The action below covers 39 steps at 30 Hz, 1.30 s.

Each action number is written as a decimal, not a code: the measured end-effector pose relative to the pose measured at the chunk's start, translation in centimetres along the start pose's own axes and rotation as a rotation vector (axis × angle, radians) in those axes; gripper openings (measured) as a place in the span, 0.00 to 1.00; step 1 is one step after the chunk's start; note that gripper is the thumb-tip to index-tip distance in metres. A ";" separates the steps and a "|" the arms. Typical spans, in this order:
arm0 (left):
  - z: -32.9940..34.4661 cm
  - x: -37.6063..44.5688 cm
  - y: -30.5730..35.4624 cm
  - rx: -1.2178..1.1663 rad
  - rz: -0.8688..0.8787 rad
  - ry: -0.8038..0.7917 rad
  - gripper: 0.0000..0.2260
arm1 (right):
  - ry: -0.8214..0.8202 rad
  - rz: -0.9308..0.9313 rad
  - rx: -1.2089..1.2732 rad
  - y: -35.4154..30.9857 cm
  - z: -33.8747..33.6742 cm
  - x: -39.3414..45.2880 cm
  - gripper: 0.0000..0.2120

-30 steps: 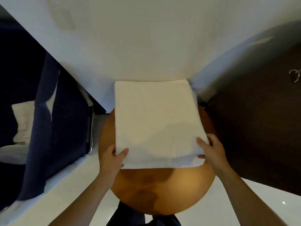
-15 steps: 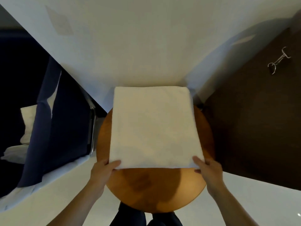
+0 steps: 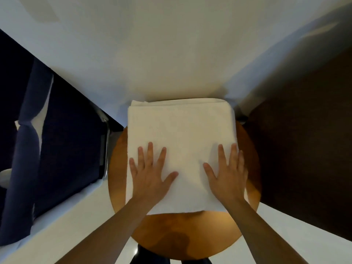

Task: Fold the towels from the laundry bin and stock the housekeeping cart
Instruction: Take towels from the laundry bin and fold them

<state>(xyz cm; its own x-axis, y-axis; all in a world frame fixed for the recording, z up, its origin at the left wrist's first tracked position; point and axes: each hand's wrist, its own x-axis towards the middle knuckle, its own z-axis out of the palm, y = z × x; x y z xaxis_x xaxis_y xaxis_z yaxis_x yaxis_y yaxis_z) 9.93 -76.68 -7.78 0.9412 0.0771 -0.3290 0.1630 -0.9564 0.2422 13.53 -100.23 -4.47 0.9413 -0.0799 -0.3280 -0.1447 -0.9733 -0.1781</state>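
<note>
Towel (image 3: 181, 134), white and folded into a thick square, lies on the round wooden table (image 3: 190, 231), its far edge hanging past the table toward the white wall (image 3: 171, 54). From the left: a dark blue fabric thing on a metal frame (image 3: 66, 140) stands beside the table, with something pale showing inside it at the far left; I cannot tell whether it is the bin or the cart. Next, the left hand (image 3: 150, 176) lies flat on the near left part of the towel, fingers straight and spread, gripping nothing. The right hand (image 3: 226, 176) does the same on the near right part, palm down and pressing, its outer fingers along the towel's right edge. Farther right is a dark brown panel (image 3: 304, 140).

By my judgement this towel's folding is nearly finished: layers show at its far edge, and the hands seem to be smoothing it flat. Carrying it to the cart is left, and how many towels remain cannot be seen.
</note>
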 end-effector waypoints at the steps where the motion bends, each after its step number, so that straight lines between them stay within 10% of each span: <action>1: 0.8 0.9 0.0 0.041 0.028 -0.017 0.38 | -0.037 0.021 -0.029 0.6 1.2 0.9 0.39; 10: 4.4 3.7 1.2 0.121 0.107 -0.026 0.38 | -0.054 0.188 0.001 2.4 5.1 3.7 0.41; 16: -0.9 12.0 0.4 0.104 0.124 0.126 0.36 | 0.129 -0.074 -0.024 -2.8 1.2 10.6 0.39; 26: -0.1 17.6 -0.6 0.118 0.153 0.084 0.36 | -0.013 -0.114 -0.106 -3.3 3.9 17.5 0.35; 33: -3.4 11.9 -0.6 -0.428 -0.291 0.044 0.49 | -0.016 0.166 0.198 -0.3 1.6 12.9 0.46; 39: -1.6 6.3 -0.7 -1.064 -0.535 -0.025 0.36 | -0.116 0.418 0.685 1.6 -1.7 8.1 0.45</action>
<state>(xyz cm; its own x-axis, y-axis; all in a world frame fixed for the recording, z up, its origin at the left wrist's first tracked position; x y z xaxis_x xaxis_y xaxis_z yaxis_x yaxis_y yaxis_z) 16.25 -75.05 -8.59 0.6749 0.3783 -0.6336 0.7080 -0.0900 0.7004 21.41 -102.84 -5.80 0.7355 -0.3485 -0.5810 -0.6678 -0.5172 -0.5352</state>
